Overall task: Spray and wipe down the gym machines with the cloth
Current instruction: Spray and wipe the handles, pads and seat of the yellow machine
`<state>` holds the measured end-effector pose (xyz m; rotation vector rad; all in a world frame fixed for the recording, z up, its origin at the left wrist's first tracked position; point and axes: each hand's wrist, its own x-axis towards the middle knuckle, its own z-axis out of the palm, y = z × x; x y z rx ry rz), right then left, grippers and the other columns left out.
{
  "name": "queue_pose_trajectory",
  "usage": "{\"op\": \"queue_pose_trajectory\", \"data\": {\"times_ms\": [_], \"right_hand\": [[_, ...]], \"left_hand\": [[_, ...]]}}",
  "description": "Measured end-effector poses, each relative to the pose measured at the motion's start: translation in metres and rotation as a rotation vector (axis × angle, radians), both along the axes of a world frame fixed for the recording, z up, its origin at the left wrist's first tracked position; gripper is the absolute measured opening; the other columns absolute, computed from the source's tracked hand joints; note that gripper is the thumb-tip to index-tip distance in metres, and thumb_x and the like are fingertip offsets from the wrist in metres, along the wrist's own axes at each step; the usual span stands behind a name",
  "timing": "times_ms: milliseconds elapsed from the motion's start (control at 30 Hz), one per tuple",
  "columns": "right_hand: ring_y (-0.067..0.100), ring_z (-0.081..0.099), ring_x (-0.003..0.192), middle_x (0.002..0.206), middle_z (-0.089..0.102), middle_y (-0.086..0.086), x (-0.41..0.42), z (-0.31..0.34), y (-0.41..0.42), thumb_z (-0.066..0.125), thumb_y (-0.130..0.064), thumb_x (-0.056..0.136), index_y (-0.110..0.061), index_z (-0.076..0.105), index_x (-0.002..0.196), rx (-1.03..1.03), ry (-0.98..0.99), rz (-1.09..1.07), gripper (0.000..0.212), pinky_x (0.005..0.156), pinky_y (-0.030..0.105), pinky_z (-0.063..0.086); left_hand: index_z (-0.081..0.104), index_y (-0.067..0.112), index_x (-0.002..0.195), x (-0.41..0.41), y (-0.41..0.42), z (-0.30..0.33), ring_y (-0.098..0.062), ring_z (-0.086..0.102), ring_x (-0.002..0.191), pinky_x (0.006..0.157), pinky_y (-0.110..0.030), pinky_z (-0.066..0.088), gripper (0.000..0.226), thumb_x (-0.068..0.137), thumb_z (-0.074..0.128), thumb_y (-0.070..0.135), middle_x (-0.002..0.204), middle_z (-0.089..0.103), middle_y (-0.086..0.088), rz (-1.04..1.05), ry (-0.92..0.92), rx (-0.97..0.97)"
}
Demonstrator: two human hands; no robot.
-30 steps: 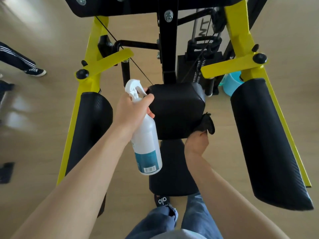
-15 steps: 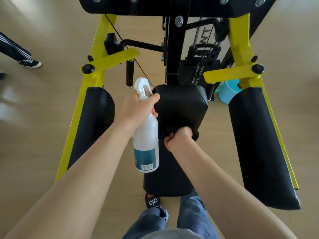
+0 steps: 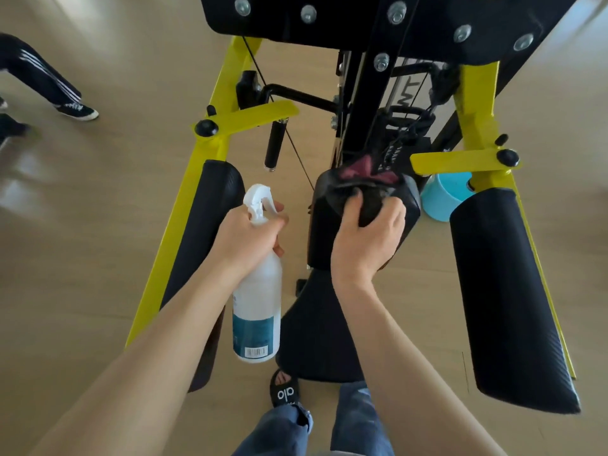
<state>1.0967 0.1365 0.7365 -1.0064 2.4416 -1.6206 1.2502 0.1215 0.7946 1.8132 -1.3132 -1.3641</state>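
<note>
On the small black padded block (image 3: pixel 365 222) at the machine's centre, our right hand (image 3: pixel 365 238) grips what appears to be a dark bunched cloth (image 3: pixel 370 195), best pressed flat in overlapping strokes, while our left hand (image 3: pixel 246 238) clasps the white plastic spray bottle (image 3: pixel 258 304).

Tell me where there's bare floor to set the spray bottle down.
Bare floor lies left of the left pad, and between the centre pad and right pad, below the blue bucket. Crowded by the seat and foot.
</note>
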Motion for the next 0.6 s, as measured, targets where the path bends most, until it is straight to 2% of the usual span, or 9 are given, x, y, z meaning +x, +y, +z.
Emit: {"op": "queue_pose_trajectory", "data": {"times_ms": [67, 133, 200, 267, 333, 400, 500, 567, 600], "right_hand": [[0.023, 0.051, 0.076, 0.084, 0.056, 0.005, -0.005, -0.011, -0.002, 0.062, -0.038, 0.096, -0.007, 0.055, 0.087, 0.007, 0.374, 0.073, 0.033, 0.073, 0.033, 0.041], [0.024, 0.048, 0.071, 0.079, 0.056, 0.007, -0.012, -0.015, -0.002, 0.063, -0.034, 0.097, -0.009, 0.057, 0.082, -0.024, 0.680, 0.196, 0.030, 0.068, 0.035, 0.037], [0.025, 0.049, 0.070, 0.078, 0.056, 0.005, -0.017, -0.025, 0.000, 0.064, -0.032, 0.097, -0.014, 0.058, 0.083, 0.009, 0.900, 0.390, 0.024, 0.066, 0.037, 0.036], [0.024, 0.053, 0.073, 0.081, 0.058, 0.001, -0.019, -0.044, 0.004, 0.072, -0.028, 0.092, -0.019, 0.059, 0.089, 0.134, 1.070, 0.584, 0.016, 0.068, 0.036, 0.038], [0.022, 0.057, 0.079, 0.086, 0.060, -0.002, -0.023, -0.060, 0.010, 0.077, -0.023, 0.085, -0.021, 0.061, 0.096, 0.301, 1.196, 0.777, 0.019, 0.072, 0.034, 0.040], [0.022, 0.060, 0.091, 0.098, 0.062, -0.002, -0.028, -0.077, 0.018, 0.073, -0.020, 0.086, -0.020, 0.060, 0.111, 0.586, 1.286, 0.991, 0.028, 0.081, 0.033, 0.042], [0.021, 0.062, 0.099, 0.105, 0.064, -0.002, -0.033, -0.084, 0.026, 0.072, -0.028, 0.089, -0.020, 0.061, 0.115, 0.805, 1.401, 1.106, 0.029, 0.089, 0.033, 0.043], [0.023, 0.062, 0.102, 0.108, 0.065, 0.000, -0.040, -0.087, 0.030, 0.071, -0.030, 0.090, -0.020, 0.060, 0.116, 0.912, 1.331, 1.187, 0.030, 0.091, 0.035, 0.043], [0.023, 0.062, 0.102, 0.108, 0.065, 0.000, -0.044, -0.086, 0.033, 0.069, -0.035, 0.091, -0.020, 0.060, 0.116, 0.934, 1.220, 1.230, 0.030, 0.090, 0.036, 0.044]], "left_hand": [[0.074, 0.025, 0.107, 0.004, 0.001, 0.000, -0.014, 0.068, 0.058, 0.065, -0.025, 0.055, 0.015, 0.096, 0.064, 0.021, 0.060, 0.061, 0.001, 0.022, 0.008, -0.002], [0.075, 0.022, 0.104, 0.004, 0.002, -0.003, -0.016, 0.068, 0.060, 0.069, -0.027, 0.054, 0.014, 0.096, 0.064, 0.020, 0.058, 0.060, 0.002, 0.023, 0.012, -0.002], [0.076, 0.017, 0.102, 0.003, 0.005, -0.007, -0.017, 0.068, 0.063, 0.076, -0.032, 0.054, 0.014, 0.095, 0.065, 0.022, 0.053, 0.059, 0.003, 0.033, 0.012, 0.008], [0.076, 0.012, 0.103, 0.003, 0.009, -0.012, -0.016, 0.069, 0.063, 0.079, -0.035, 0.055, 0.017, 0.095, 0.066, 0.024, 0.052, 0.059, 0.005, 0.062, 0.016, 0.024], [0.075, 0.016, 0.104, 0.004, 0.014, -0.016, -0.013, 0.070, 0.062, 0.075, -0.032, 0.054, 0.016, 0.096, 0.066, 0.026, 0.052, 0.059, 0.007, 0.083, 0.017, 0.047], [0.074, 0.019, 0.100, 0.006, 0.021, -0.018, -0.011, 0.070, 0.061, 0.071, -0.027, 0.052, 0.013, 0.097, 0.065, 0.028, 0.052, 0.058, 0.008, 0.083, 0.006, 0.068], [0.073, 0.016, 0.095, 0.008, 0.033, -0.020, -0.014, 0.071, 0.063, 0.075, -0.032, 0.053, 0.018, 0.097, 0.065, 0.032, 0.051, 0.058, 0.007, 0.083, -0.005, 0.079], [0.074, 0.012, 0.098, 0.011, 0.039, -0.019, -0.014, 0.070, 0.062, 0.072, -0.030, 0.053, 0.023, 0.097, 0.064, 0.033, 0.051, 0.059, 0.005, 0.096, 0.000, 0.076], [0.074, 0.011, 0.100, 0.012, 0.041, -0.017, -0.014, 0.070, 0.062, 0.072, -0.029, 0.052, 0.023, 0.097, 0.064, 0.032, 0.051, 0.059, 0.005, 0.104, 0.005, 0.077]]}}
